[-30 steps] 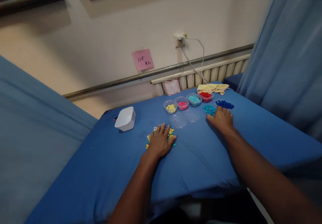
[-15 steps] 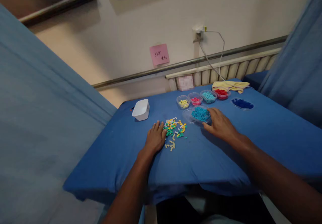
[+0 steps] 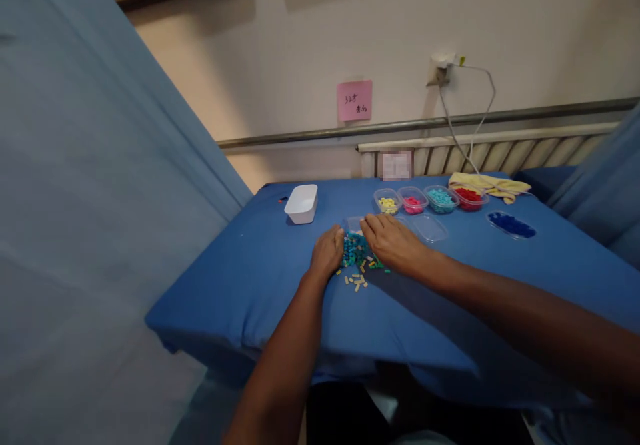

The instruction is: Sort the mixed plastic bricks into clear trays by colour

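Blue pieces (image 3: 354, 250) lie heaped over a pile of small coloured pieces on the blue cloth. My right hand (image 3: 390, 237) grips a clear plastic container (image 3: 353, 222), tipped over this pile, with its fingers closed on the rim. Much of the container is hidden behind the hand. My left hand (image 3: 328, 253) rests on its side at the left edge of the pile, fingers held together and curved against the pieces. Nearer to me lie several loose tan pieces (image 3: 358, 280).
Behind stand clear tubs of yellow (image 3: 387, 203), pink (image 3: 413, 202), light-blue (image 3: 442, 198) and red pieces (image 3: 469, 197). A clear lid (image 3: 431, 228) lies right of my right hand. Dark-blue pieces (image 3: 511, 224), a yellow cloth (image 3: 489, 185) and a white box (image 3: 301, 204) are farther out.
My right hand has carried the container of blue pieces left and tipped it, and blue pieces now cover part of the pile. My left hand has turned onto its side. The view has shifted left.
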`<state>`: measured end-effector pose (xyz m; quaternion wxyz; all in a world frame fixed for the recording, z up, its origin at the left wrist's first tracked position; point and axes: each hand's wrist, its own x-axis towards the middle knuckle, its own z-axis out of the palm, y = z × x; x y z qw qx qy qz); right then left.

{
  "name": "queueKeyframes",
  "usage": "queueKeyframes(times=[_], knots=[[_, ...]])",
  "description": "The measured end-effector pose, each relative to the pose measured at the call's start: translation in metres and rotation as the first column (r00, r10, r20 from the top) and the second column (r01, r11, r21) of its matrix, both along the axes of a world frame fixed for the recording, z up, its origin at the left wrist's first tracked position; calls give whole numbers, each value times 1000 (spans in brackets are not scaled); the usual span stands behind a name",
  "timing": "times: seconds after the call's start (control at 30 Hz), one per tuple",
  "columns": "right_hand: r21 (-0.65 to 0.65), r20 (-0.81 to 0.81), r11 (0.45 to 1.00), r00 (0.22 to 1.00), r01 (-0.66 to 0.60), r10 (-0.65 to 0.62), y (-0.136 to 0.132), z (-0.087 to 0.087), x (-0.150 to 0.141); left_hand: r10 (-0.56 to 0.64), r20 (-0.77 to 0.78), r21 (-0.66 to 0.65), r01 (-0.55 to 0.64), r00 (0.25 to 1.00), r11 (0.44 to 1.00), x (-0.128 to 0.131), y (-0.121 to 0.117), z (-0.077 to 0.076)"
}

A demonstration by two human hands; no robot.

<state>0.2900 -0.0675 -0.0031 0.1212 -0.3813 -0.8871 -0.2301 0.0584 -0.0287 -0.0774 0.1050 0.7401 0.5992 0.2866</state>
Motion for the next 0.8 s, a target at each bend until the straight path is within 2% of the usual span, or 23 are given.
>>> queueKeyframes(times=[0.17,0.27,0.33,0.43,0.5,0.57,0.67,0.73,0.8], knots=[[32,74,995,993,-97,94,2,11,-3,-23,42,17,22,999,1000,0,-1,-4],[52,120,995,990,-85,78,5,20,2,-7,48,-11,8,999,1000,0,-1,-5],[58,112,996,992,-67,60,8,22,11,-40,24,-47,41,999,998,0,-3,-3],[14,35,1000,999,-3,3,14,13,41,-168,-56,-109,161,984,981,1,-8,3],[-48,-66,991,990,124,-127,18,-3,76,-252,-118,-167,231,961,959,1,-13,9],[-115,-187,948,931,297,-314,19,-24,120,-313,-171,-234,270,934,934,2,-18,14],[-223,-294,802,747,554,-597,14,-56,183,-378,-249,-288,305,892,908,6,-23,21],[-280,-279,714,657,642,-700,10,-71,211,-406,-303,-289,323,862,901,12,-25,26],[-323,-265,647,591,690,-762,8,-81,223,-420,-342,-301,326,840,896,18,-28,32]])
